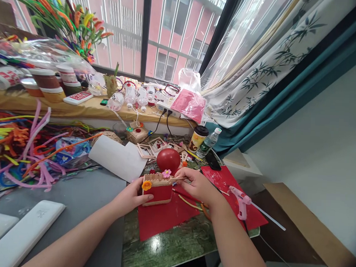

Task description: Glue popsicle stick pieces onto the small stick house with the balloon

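- Writing: the bottle (209, 142) bore a green label whose marks were too small to read.
- The pack (78, 98) on the sill (93, 111) carried a red panel with pale characters, not legible.
- One of two white slabs (29, 233) at lower left showed faint grey marks, unreadable.
- Count, box: one, over the near red sheet (168, 223) on the bench (169, 257). Two flowers were fitted: one orange (146, 185), one pink (166, 173).
- Count, other: two red sheets, one glue gun (241, 200), one cup (198, 139), one bottle, one red ball (168, 160) just behind the box, at least five jars (46, 79) on the sill.
- Left hand (133, 196): gripped the left end of the box (160, 194), thumb on its red front.
- Right hand (197, 184): pinched a thin stick (178, 179) at the box's top right corner.
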{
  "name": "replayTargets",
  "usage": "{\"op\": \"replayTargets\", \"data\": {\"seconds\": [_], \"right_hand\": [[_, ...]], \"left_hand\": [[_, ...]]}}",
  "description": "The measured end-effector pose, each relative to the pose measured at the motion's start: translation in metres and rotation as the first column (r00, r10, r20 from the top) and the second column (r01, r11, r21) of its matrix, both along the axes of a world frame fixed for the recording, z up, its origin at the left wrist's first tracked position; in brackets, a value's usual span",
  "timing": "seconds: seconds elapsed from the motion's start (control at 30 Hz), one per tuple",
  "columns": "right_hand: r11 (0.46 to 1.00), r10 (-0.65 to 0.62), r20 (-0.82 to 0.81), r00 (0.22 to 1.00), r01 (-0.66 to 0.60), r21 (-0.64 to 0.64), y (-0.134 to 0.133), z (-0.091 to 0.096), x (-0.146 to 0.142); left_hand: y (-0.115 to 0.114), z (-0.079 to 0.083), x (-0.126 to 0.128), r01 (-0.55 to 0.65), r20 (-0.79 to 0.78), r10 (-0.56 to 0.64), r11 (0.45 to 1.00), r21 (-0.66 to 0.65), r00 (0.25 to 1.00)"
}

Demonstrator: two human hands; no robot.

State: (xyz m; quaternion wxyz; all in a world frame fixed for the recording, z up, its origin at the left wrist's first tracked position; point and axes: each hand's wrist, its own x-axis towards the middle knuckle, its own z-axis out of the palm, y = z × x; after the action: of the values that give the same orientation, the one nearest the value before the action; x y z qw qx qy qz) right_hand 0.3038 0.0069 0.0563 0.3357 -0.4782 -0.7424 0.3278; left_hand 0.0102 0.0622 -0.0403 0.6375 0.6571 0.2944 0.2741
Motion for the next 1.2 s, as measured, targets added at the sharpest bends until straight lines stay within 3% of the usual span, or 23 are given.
{"op": "replayTargets", "data": {"seconds": [0.13,0.33,0.47,0.67,0.97,1.07,1.2], "right_hand": [[0.996,-0.090,-0.056,0.994,0.091,0.005,-0.002,-0.007,-0.004],[0.979,-0.134,-0.158,0.978,0.155,0.133,-0.011,-0.037,-0.013],[0.980,-0.139,-0.252,0.958,0.169,0.102,-0.013,-0.048,-0.015],[0.991,-0.123,-0.347,0.930,0.100,-0.085,-0.001,-0.042,-0.015],[0.974,-0.153,-0.338,0.928,0.084,-0.210,0.010,-0.037,-0.011],[0.976,-0.183,-0.330,0.926,0.132,-0.170,0.007,-0.039,-0.013],[0.986,-0.168,-0.236,0.957,0.169,-0.016,-0.002,-0.037,-0.017]], "left_hand": [[-0.001,-0.003,0.001,-0.006,0.030,0.006,1.000,-0.005,1.000],[0.000,0.000,0.000,-0.025,0.024,0.024,0.999,0.035,0.999],[0.001,0.000,-0.001,-0.022,0.028,0.020,0.998,0.062,0.999],[-0.001,-0.006,-0.001,-0.009,0.087,0.010,1.000,-0.011,0.996],[-0.002,-0.004,-0.002,-0.019,0.043,0.018,0.999,0.029,0.999],[-0.002,-0.005,-0.002,-0.035,0.033,0.034,0.999,0.042,0.999],[-0.002,-0.005,-0.002,-0.049,0.038,0.047,0.998,0.036,0.998]]}}
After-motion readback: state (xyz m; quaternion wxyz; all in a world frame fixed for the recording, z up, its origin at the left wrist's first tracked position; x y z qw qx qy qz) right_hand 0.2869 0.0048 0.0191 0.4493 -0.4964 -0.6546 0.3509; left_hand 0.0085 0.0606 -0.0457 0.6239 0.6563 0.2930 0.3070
